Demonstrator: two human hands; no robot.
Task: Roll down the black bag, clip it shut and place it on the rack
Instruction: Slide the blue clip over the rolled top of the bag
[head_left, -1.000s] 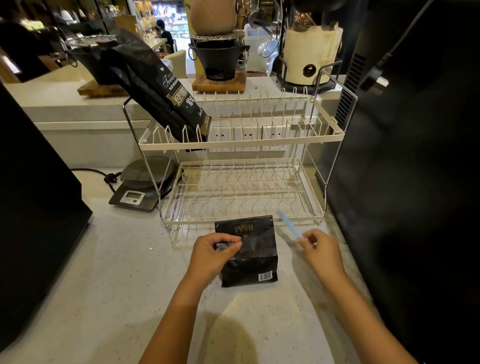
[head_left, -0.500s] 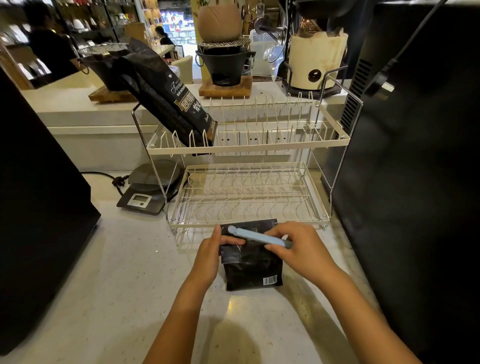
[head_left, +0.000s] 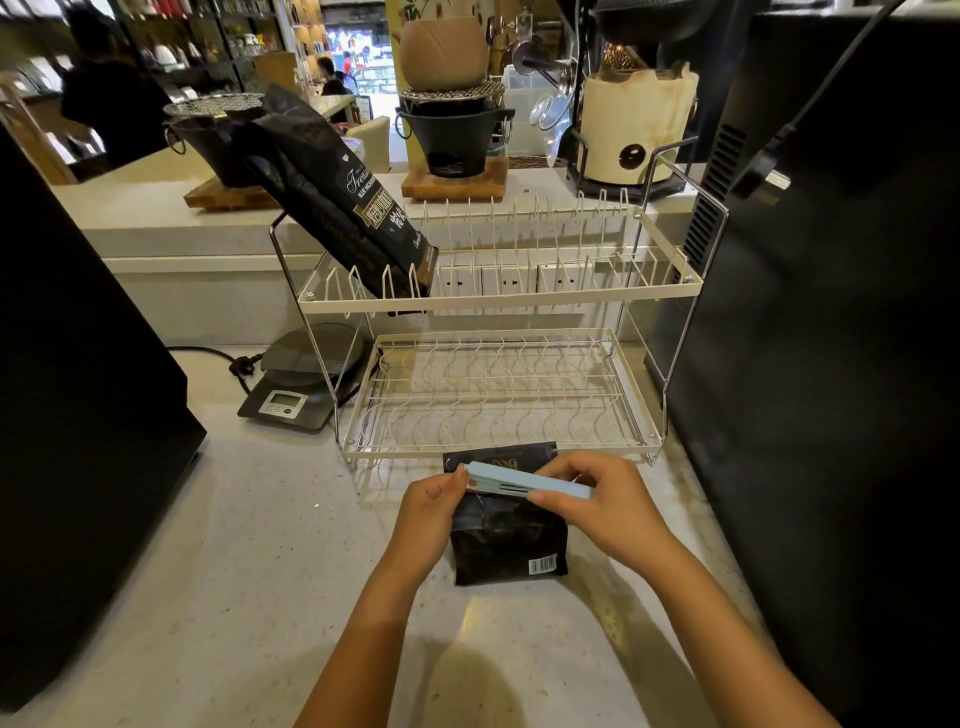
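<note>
Clipping underway: small black foil bag lies on speckled table before white wire rack. Left hand and right hand both grasp pale-blue plastic clip across its top. Closure unconfirmed; racking remains.

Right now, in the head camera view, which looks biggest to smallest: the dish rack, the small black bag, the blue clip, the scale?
1. dish rack
2. scale, partly behind the rack, so unsure against the bag
3. small black bag, nearer the camera
4. blue clip
</note>
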